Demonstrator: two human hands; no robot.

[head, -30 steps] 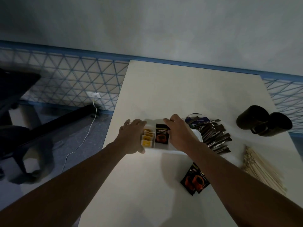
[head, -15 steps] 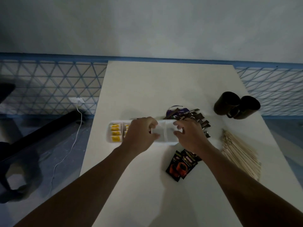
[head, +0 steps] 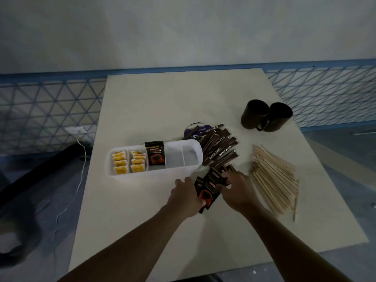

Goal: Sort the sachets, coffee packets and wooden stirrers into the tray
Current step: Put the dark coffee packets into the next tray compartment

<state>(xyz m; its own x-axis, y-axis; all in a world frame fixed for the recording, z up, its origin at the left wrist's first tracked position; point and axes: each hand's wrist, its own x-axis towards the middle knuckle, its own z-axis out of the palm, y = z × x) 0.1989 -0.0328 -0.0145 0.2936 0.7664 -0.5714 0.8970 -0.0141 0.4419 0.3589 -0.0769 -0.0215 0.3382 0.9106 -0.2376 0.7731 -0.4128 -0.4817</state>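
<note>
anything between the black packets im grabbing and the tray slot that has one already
Nothing visible. The left hand and right hand are on the packets; only bare table lies between them and the tray, whose near wall they must clear. The brown sachets lie beside its right end, off that path.

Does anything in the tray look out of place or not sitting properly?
Yes, one thing. The black coffee packet in the middle compartment of the tray does not lie flat inside: its top edge sticks out over the far rim. The yellow sachets sit tidily in the two left compartments.
</note>
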